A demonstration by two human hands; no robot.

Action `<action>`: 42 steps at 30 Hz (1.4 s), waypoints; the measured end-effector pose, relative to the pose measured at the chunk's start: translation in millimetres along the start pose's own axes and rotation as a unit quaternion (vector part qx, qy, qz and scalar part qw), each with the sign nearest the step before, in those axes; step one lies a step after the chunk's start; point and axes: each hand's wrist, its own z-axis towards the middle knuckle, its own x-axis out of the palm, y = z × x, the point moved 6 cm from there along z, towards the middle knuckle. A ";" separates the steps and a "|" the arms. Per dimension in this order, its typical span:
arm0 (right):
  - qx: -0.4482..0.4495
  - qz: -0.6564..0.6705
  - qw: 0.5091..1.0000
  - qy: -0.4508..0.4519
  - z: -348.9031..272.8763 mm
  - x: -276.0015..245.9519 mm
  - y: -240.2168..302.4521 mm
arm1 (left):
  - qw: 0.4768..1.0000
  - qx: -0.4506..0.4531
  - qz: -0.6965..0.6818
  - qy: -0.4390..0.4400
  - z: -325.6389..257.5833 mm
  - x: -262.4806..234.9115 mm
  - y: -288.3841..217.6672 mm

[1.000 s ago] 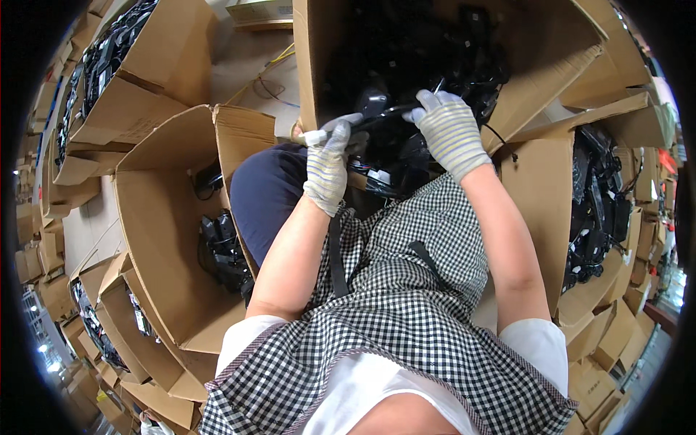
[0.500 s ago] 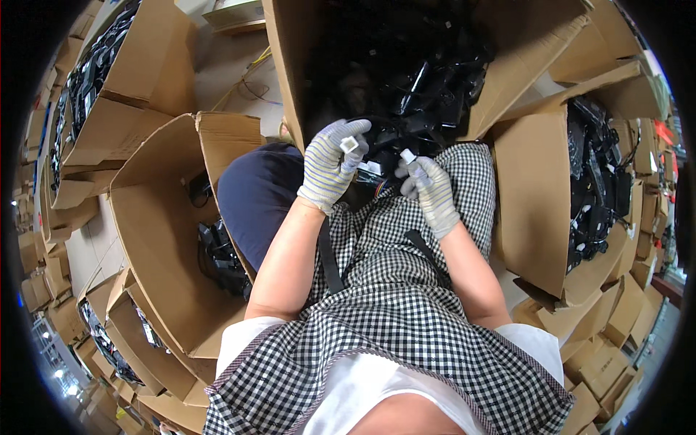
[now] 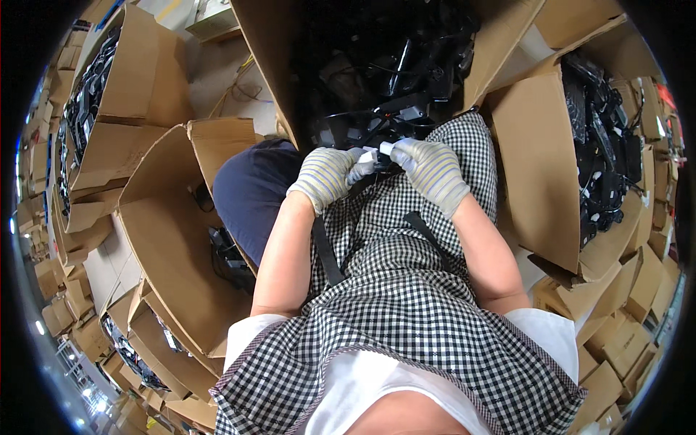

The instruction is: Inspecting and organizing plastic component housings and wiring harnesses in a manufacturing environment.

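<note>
Both my hands wear grey knit gloves and meet over my lap, above a black-and-white checked apron [image 3: 406,290]. My left hand [image 3: 324,176] and my right hand [image 3: 429,171] pinch the two ends of a small white part [image 3: 375,153] with a black cable [image 3: 362,127] attached. The cable runs up into the large open cardboard box [image 3: 275,65] ahead of me, which is full of black cabled parts [image 3: 413,65]. My fingers are closed on the piece.
Open cardboard boxes surround me: one at my left [image 3: 167,239] holding a few black parts, one at my right [image 3: 536,174] filled with black parts, and more stacked along both edges. My dark blue trouser knee [image 3: 250,192] shows beside the left box.
My hands pulled back from the big box toward my lap and came together. They now hold the small white part between them, closer to my body.
</note>
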 end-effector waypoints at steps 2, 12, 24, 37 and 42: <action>0.050 0.079 0.995 0.032 -1.1 6.5 -10.4 | 1.000 0.007 0.018 -0.019 2.0 -3.9 -4.5; 0.303 0.690 0.645 0.125 -28.3 56.6 -20.1 | 0.971 0.032 0.193 -0.139 -0.8 -8.0 -22.6; 0.308 0.695 0.640 0.113 -33.5 64.4 -26.1 | 0.954 0.028 0.257 -0.149 2.1 0.6 -19.9; 0.281 0.667 0.660 0.200 -28.2 77.3 -22.4 | 0.976 -0.038 -0.153 0.149 11.2 6.4 -6.2; 0.257 0.549 0.730 0.316 -32.3 101.5 -12.8 | 0.988 -0.053 -0.139 -0.032 77.2 -39.8 -5.5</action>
